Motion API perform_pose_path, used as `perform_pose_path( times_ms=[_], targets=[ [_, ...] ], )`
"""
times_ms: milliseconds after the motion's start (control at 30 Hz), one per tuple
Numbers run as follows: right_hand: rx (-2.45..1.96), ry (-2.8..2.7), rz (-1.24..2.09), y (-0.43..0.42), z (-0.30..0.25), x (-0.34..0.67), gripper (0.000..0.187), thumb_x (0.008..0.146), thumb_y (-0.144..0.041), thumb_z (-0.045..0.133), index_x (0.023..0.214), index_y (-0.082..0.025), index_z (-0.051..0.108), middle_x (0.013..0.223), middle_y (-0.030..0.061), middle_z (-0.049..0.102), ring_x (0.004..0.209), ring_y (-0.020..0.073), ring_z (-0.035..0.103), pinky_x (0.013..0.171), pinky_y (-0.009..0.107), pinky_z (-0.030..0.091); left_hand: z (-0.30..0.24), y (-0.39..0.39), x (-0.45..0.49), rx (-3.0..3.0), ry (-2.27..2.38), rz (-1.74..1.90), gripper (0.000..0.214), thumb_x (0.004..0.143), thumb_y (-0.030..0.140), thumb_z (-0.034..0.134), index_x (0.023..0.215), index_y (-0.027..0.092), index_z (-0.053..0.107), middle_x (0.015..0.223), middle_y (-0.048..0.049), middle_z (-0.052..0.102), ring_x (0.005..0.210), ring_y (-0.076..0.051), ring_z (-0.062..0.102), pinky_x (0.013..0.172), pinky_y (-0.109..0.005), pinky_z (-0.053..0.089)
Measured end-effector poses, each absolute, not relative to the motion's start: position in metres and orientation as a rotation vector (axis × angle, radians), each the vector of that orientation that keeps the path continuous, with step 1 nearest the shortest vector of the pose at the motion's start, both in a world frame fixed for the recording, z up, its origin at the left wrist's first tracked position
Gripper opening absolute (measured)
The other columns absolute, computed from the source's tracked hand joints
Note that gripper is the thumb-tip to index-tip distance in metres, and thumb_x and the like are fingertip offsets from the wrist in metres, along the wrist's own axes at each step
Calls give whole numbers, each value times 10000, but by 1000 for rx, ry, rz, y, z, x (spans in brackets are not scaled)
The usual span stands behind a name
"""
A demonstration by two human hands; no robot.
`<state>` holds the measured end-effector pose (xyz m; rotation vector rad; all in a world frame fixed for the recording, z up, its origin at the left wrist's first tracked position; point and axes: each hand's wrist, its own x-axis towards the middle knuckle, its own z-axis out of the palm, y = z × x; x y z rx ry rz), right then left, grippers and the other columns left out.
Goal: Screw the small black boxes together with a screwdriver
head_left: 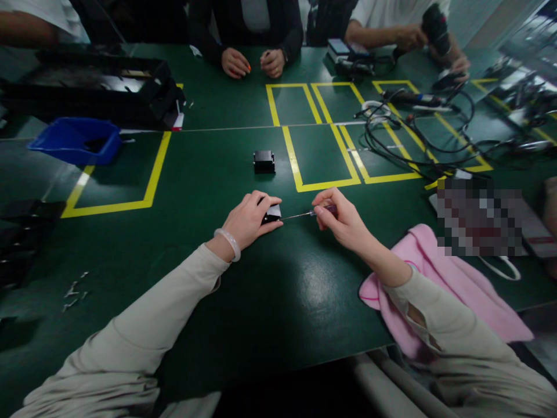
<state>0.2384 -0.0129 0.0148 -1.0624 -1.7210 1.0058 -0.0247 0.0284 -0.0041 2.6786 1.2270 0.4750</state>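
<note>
My left hand (251, 217) is closed around a small black block (272, 214) with a pale top, pressing it to the green table (209, 325). In my right hand (338, 217) is a thin screwdriver (324, 210), gripped by its purple, see-through handle. Its shaft points left, and the tip meets the block's right side near my left thumb. What the tip touches is too small to make out. A second black block (264, 162) of similar size stands on the table beyond my left hand.
A blue scoop-shaped bin (78, 139) and black trays (148, 96) stand at the left. Several small metal pieces (73, 293) lie nearer. Cables (378, 133) sprawl at the right; a pink cloth (426, 273) lies under my right forearm. Across the table rest a co-worker's hands (235, 62); another person holds a dark tool (436, 29).
</note>
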Motion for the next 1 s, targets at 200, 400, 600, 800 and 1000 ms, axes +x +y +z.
perform_pose_path(
  times_ms=[200,400,600,800,1000],
  targets=[
    [-1060,-1733,1015,-13,16,239,201,1044,-418,538,972,-232,516,629,-72,508,519,99,492,542,274,370,-3,28,-25,2664,1217,487,484,960,466,647,1361,220,534,1228,-117,570,1097,-285,581,955,-450,531],
    [-1097,-1720,984,-13,15,238,270,1036,-486,537,943,-234,515,615,-68,526,519,104,508,550,281,385,-3,29,-25,2677,1212,473,490,968,469,636,1364,203,522,1230,-125,570,1092,-286,583,947,-452,535],
    [-1091,-1719,961,-13,13,239,247,1048,-471,521,968,-236,517,613,-74,500,517,104,485,550,279,373,-4,29,-25,2672,1216,470,495,966,476,635,1363,201,530,1233,-131,570,1098,-295,580,946,-463,535],
    [-1083,-1680,998,-12,10,239,238,1029,-462,564,956,-239,524,650,-66,514,528,100,496,538,271,383,-4,29,-25,2671,1224,482,484,962,474,644,1362,225,531,1229,-115,569,1099,-283,583,949,-449,536],
    [-1087,-1663,1037,-12,11,238,267,1029,-477,560,924,-231,548,555,-84,471,464,99,455,495,266,350,-4,28,-24,2675,1226,469,491,966,473,638,1358,196,535,1228,-130,573,1099,-294,583,951,-458,536]
  ],
)
